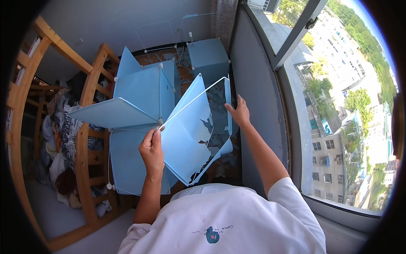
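Observation:
My left hand (151,146) is closed on the corner of a torn light-blue panel (182,135) with a white wire frame. The panel's plastic sheet is ragged and ripped along its right side. Beyond it a second blue panel (190,95) stands tilted, joined to the same piece. My right hand (239,112) has its fingers apart, with the thumb at the narrow blue strip (227,101) left on the right-hand frame. Whether the thumb presses on that strip I cannot tell. Left of the torn piece stands a blue cube shelf unit (137,91) with white connectors and an outward-swung panel (120,111).
A blue box-shaped cube (208,53) stands by the far wall, near bare wire frames (156,36). Torn blue scraps (218,91) litter the floor. On the left is a wooden bunk-like frame (86,139) with heaped clothes (61,152); a window (292,38) lines the right.

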A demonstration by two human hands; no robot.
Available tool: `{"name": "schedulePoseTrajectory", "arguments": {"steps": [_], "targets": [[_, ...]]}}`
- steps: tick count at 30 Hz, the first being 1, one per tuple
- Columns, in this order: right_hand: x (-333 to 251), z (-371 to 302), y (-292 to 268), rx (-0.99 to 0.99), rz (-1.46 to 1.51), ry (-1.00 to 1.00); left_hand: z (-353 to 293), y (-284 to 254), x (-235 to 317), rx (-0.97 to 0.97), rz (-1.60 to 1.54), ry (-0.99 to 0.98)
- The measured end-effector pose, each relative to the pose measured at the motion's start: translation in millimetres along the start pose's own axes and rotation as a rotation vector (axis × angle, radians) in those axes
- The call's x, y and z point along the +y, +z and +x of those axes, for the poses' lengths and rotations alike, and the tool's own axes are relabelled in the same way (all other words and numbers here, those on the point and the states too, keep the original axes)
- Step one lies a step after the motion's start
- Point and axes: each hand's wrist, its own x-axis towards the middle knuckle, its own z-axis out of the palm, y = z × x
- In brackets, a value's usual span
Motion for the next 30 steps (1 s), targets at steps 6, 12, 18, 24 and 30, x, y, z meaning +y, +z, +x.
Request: {"name": "schedulePoseTrajectory", "arguments": {"steps": [6, 12, 18, 24, 30], "targets": [[-64, 57, -33, -0.289, -0.007, 0.290, -18, -11, 18, -0.044, 0.054, 0.041], [-68, 60, -43, -0.387, 0.802, 0.323, -16, -26, 11, 0.060, 0.048, 0.036], [-65, 50, -59, -0.409, 1.158, 0.169, -10, -44, 1, 0.108, 0.004, -0.021], [-78, 46, -54, 0.046, 0.849, 0.122, -10, -36, 2, 0.094, -0.043, 0.002], [-78, 48, -52, 0.070, 0.962, 0.214, -15, -36, 5, 0.072, -0.006, -0.031]]}}
